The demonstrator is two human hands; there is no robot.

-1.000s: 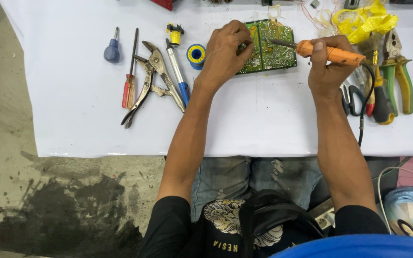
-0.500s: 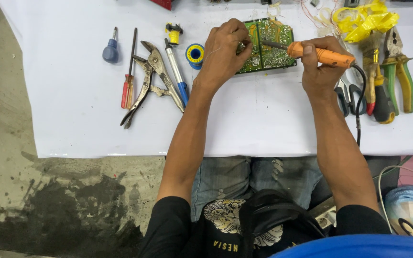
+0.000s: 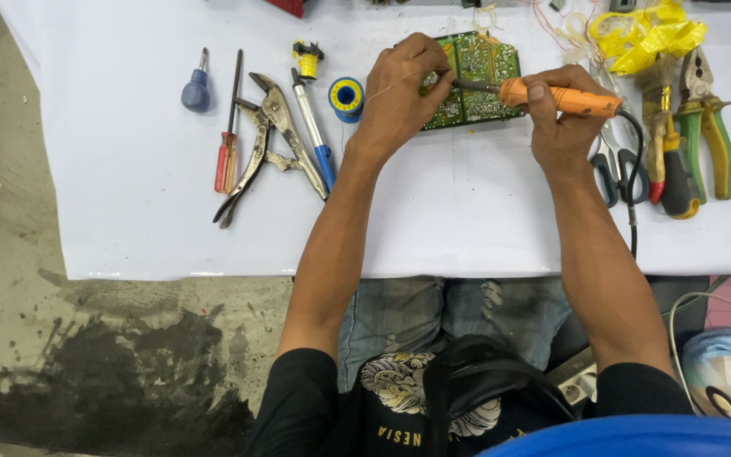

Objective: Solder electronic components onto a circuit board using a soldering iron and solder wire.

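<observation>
Head view looks straight down on a white bench (image 3: 129,220) with tools spread along its far edge. At about ten o'clock lies a stubby blue-handled screwdriver (image 3: 195,87), and just beside it to the right a slim red-handled screwdriver (image 3: 228,135). Next come locking pliers (image 3: 255,148), lying partly across a blue-handled tool (image 3: 315,127) whose shaft runs toward eleven o'clock. A small yellow-and-black part (image 3: 307,59) sits at that tool's far end, and a blue-and-yellow solder spool (image 3: 346,96) lies just right of it.

Near twelve o'clock, the left hand (image 3: 399,93) rests curled over the left edge of a green circuit board (image 3: 480,72) that lies flat on the bench; its fingertips are pinched together on a thin wire, which shows as a faint line running toward the spool. The right hand (image 3: 564,127) is closed around an orange-handled soldering iron (image 3: 564,97), held nearly level with its metal tip pointing left and meeting the board just beside the left hand's fingertips. The iron's black cord (image 3: 634,195) drops off toward six o'clock.

Toward two o'clock lie scissors (image 3: 611,169), partly under the right hand, a bundle of yellow tape (image 3: 645,34), a brush-like tool (image 3: 666,135) with red and green on its handle, and green-handled pliers (image 3: 712,127).
</observation>
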